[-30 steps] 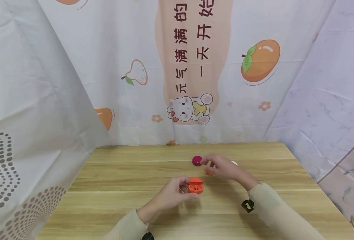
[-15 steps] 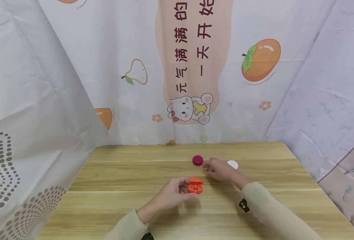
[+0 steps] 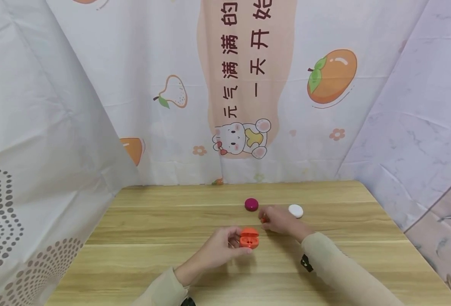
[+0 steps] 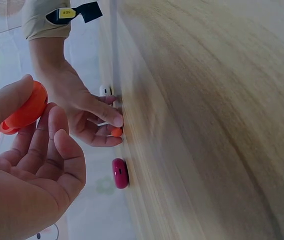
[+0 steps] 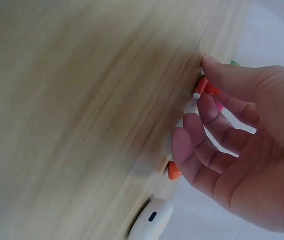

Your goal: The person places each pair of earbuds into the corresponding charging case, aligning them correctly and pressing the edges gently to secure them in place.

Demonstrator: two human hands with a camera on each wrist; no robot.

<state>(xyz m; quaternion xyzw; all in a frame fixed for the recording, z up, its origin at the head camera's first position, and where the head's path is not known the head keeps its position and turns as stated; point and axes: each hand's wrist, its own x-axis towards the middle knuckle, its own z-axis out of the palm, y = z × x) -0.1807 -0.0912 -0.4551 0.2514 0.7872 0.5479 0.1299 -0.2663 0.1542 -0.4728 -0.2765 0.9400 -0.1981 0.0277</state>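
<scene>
My left hand [image 3: 217,248] grips an orange earbud charging case [image 3: 249,240] above the table, its lid raised and its inner wells facing up. In the left wrist view, the thumb and fingers hold the case [image 4: 27,107] from the sides. My right hand [image 3: 280,220] is low at the tabletop, right of the case. Thumb and forefinger pinch an orange earbud [image 5: 201,88] with a silver stem tip; the head view mostly hides it. Another orange piece [image 5: 174,170], seemingly a second earbud, lies under the curled outer fingers.
A dark magenta case [image 3: 251,204] sits behind and left of my right hand. A white case [image 3: 296,211] lies close to that hand's right side. The wooden table [image 3: 153,221] ends at a printed curtain behind, with cloth sides.
My right hand has drawn slightly toward me and lower, and its thumb and fingers have closed on an orange earbud. The white case is now fully uncovered. The left hand stays put.
</scene>
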